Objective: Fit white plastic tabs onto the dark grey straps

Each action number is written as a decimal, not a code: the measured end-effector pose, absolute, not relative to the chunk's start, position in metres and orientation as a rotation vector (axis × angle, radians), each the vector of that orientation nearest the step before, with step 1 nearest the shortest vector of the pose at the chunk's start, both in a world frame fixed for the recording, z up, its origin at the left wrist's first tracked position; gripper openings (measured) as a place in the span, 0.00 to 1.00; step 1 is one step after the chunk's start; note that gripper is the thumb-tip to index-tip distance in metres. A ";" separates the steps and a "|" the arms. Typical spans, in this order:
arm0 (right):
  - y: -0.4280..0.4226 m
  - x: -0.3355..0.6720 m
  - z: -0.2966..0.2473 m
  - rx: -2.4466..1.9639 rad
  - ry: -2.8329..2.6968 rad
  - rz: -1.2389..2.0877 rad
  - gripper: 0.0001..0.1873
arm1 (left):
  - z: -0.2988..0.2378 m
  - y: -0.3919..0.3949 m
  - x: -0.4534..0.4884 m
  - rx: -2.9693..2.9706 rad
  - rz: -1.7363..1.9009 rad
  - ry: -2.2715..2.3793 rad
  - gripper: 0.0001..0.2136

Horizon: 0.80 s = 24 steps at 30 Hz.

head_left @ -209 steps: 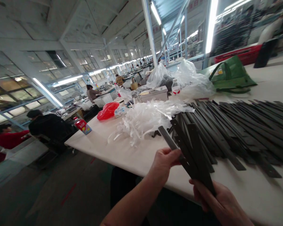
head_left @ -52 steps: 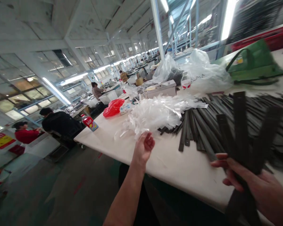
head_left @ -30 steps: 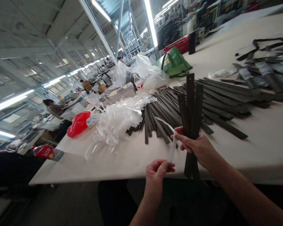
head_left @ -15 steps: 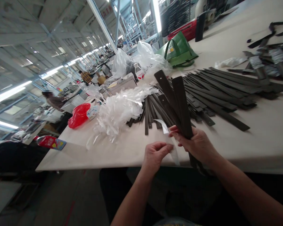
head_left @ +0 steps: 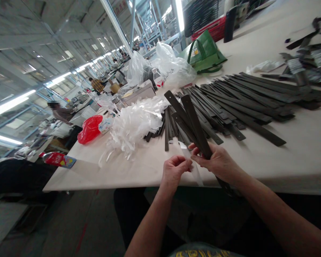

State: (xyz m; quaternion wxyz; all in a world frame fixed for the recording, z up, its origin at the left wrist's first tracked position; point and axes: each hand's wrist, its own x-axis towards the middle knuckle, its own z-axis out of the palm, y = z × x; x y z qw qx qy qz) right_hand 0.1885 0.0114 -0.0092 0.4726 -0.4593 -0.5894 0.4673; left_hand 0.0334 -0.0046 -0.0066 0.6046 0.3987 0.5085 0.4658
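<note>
The right hand [head_left: 216,160] grips a few fanned dark strips [head_left: 194,123], tilted up and leftward over the near edge of the table [head_left: 139,175] — the left hand [head_left: 173,171], just beside it, pinches a thin white strip [head_left: 197,175] between thumb and fingers. Beyond lie a spread of more dark pieces [head_left: 246,101] and, further left, a tangled white heap [head_left: 135,125]

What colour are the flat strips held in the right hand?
The flat strips are dark brownish grey; the head view shows them best.
</note>
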 end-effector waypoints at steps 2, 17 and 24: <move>0.012 0.188 -0.011 -1.120 -1.460 1.132 0.14 | -0.008 -0.006 0.033 0.914 1.077 1.152 0.16; 0.012 0.188 -0.014 -1.099 -1.548 1.029 0.10 | -0.023 -0.018 0.036 0.854 0.901 1.058 0.17; 0.009 0.186 -0.011 -1.118 -1.596 0.952 0.10 | -0.016 -0.025 0.030 0.846 0.867 1.115 0.18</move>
